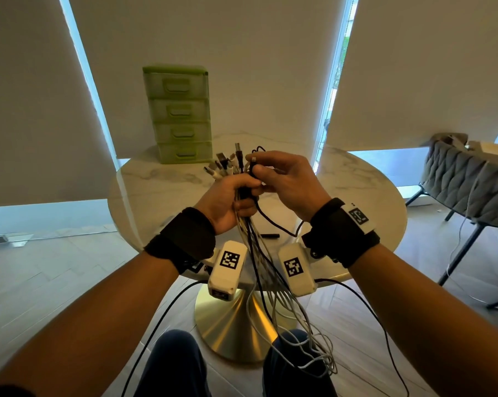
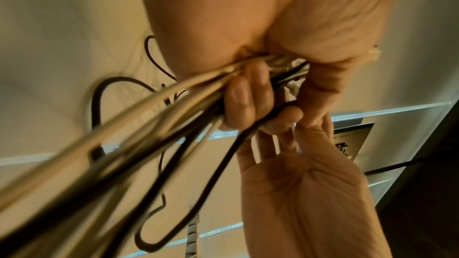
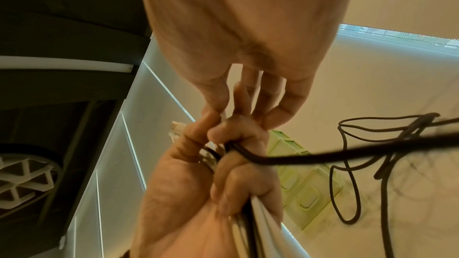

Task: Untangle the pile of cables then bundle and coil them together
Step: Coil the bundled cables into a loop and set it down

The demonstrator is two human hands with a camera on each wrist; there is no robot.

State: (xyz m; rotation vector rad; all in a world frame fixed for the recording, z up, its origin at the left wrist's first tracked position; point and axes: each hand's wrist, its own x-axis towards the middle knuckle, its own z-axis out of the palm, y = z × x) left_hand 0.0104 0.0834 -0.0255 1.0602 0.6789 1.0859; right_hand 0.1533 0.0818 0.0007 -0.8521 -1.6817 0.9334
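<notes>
Fingers of the left hand (image 1: 227,202) are curled tight around a bundle of white and black cables (image 1: 249,224), held upright over the round white marble table (image 1: 161,181). Metal and white plug ends (image 1: 223,166) fan out just above this fist, and the loose lengths hang below it toward the floor. Touching it on the right, the right hand (image 1: 287,181) pinches a thin black cable (image 1: 273,222) between thumb and fingertips. Behind both hands stands a green plastic drawer unit (image 1: 179,113).
</notes>
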